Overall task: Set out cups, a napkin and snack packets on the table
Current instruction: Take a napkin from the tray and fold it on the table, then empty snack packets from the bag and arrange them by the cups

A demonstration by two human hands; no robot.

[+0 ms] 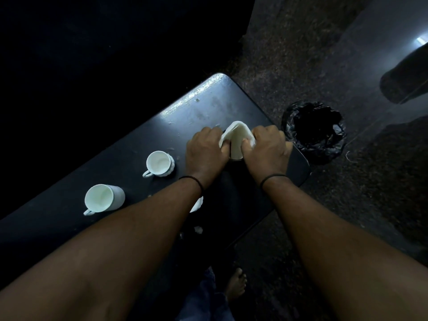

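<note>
Nearest the camera, our two bare forearms reach forward over the dark worktop [69, 218], each wrist carrying a thin dark band.

Proceeding from the left, we note a white cup [103, 199] standing upright near the worktop's near edge, its handle pointing toward us. Further in and to the right stands a second white cup [160, 163], smaller and ribbed on the outside, also upright, handle toward us. The two cups stand well apart. A small white object [198, 204] shows just beyond our left wrist; most of it is hidden by the arm and we cannot identify it.

Our left hand [205, 152] has its fingers curled around the left edge of a white napkin [238, 135]. Our right hand [266, 149] grips the napkin's right edge in the same manner. The napkin is held between both hands above the far right end of the worktop, folded into a raised peak. Pale crumbs or scuffs mark the worktop surface beyond the hands.

To the right, on the floor, a bin lined with a black bag [315, 130] stands just beside the worktop's corner.
</note>
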